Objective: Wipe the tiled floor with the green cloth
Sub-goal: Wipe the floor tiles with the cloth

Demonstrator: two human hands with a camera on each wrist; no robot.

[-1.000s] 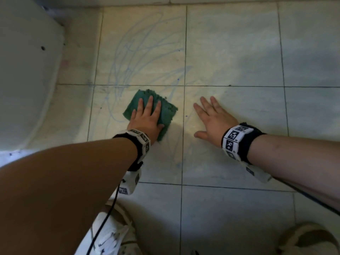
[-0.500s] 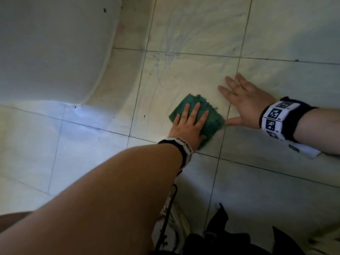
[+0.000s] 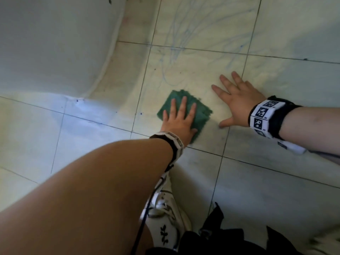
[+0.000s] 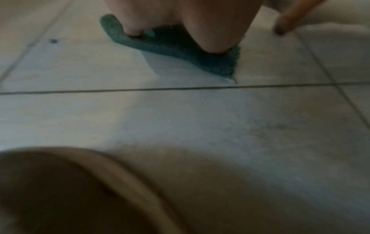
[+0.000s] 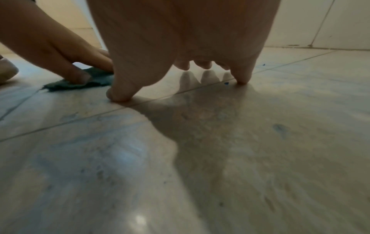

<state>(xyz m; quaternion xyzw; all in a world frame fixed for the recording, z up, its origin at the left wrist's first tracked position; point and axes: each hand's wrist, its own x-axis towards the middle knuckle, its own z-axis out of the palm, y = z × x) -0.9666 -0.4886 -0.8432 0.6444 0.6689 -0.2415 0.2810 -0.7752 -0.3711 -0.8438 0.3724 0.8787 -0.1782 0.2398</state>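
Head view steeply downward; wrist views near floor level, all sharing both hands.

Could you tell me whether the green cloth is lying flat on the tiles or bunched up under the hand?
Flat: the green cloth lies as a squarish pad on the tiled floor, with the left hand pressing it with straight fingers.
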